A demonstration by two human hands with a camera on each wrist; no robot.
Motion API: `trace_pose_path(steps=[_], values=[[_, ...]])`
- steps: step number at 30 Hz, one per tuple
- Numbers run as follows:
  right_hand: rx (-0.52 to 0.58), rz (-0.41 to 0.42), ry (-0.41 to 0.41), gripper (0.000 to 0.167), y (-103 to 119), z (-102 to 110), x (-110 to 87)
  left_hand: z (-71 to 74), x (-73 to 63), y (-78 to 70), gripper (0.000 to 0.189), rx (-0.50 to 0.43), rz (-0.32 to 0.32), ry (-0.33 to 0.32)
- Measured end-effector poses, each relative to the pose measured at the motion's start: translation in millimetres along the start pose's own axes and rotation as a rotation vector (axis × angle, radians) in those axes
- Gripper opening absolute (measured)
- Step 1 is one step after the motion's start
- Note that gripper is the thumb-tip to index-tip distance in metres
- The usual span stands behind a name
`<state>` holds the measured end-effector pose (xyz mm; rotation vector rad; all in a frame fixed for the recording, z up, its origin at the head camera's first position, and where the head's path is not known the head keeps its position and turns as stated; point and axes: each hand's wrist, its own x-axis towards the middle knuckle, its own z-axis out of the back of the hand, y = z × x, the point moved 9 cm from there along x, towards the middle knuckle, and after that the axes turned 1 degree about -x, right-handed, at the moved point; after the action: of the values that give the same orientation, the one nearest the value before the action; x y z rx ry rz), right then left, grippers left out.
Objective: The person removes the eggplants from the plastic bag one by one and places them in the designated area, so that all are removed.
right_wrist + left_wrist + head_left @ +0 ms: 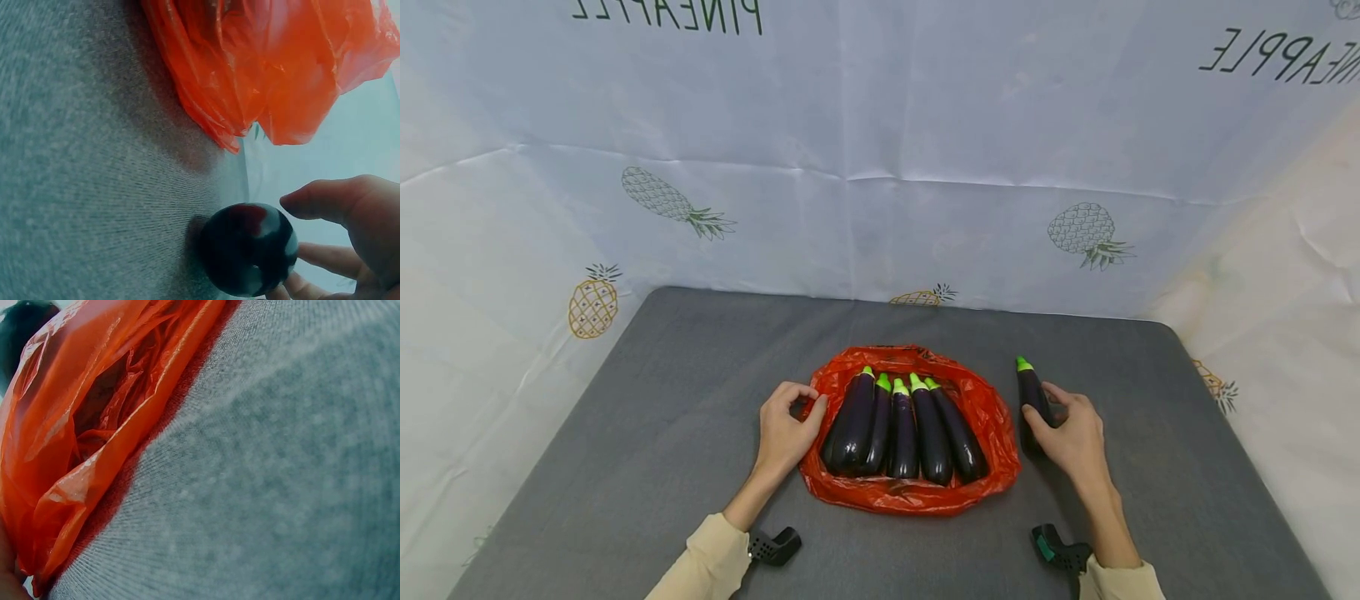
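A red plastic bag (917, 502) lies spread with its mouth wide and its rim rolled outward. Inside it, several dark purple eggplants (904, 437) rest side by side, green stem ends pointing away from me. My left hand (784, 429) pinches the bag's left rim between thumb and fingers. To the right of the bag, a single eggplant (1032, 392) lies on the table, its stem end also away from me. My right hand (1075, 433) holds it, thumb on the near left side and fingers across the other. The right wrist view shows the eggplant's rounded end (247, 250) close beside the thumb.
A grey cloth-covered table (700, 375) extends around the bag. Behind it hangs a white curtain (887, 233) printed with pineapples. Black wrist devices (777, 547) sit at both wrists, by cream sleeves (703, 560).
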<state>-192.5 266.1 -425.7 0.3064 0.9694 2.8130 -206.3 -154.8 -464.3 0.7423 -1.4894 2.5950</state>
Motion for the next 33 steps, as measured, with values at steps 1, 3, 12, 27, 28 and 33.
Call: trace_pose_path(steps=[1,3,12,27,28,33], values=[[-0.001,0.003,-0.008,0.05,1.0,0.9,-0.3,0.1,0.0,0.1,0.01,-0.001,-0.001,-0.001],[0.002,0.012,-0.024,0.05,3.6,2.9,-0.8,0.3,0.1,0.2,0.01,-0.001,-0.004,-0.002],[0.069,0.087,-0.128,0.044,22.1,15.6,-4.4,1.3,0.5,-3.3,0.01,-0.008,-0.012,-0.009],[0.221,0.125,-0.192,0.038,56.1,23.1,-16.2,0.4,-1.8,-1.5,0.01,-0.012,-0.013,-0.013],[0.231,0.136,-0.191,0.038,58.9,22.6,-16.9,0.3,-1.7,-1.3,0.01,-0.012,-0.012,-0.013],[0.292,0.175,-0.175,0.04,72.3,17.9,-19.4,-0.6,-0.6,-1.8,0.011,-0.015,-0.013,-0.008]])
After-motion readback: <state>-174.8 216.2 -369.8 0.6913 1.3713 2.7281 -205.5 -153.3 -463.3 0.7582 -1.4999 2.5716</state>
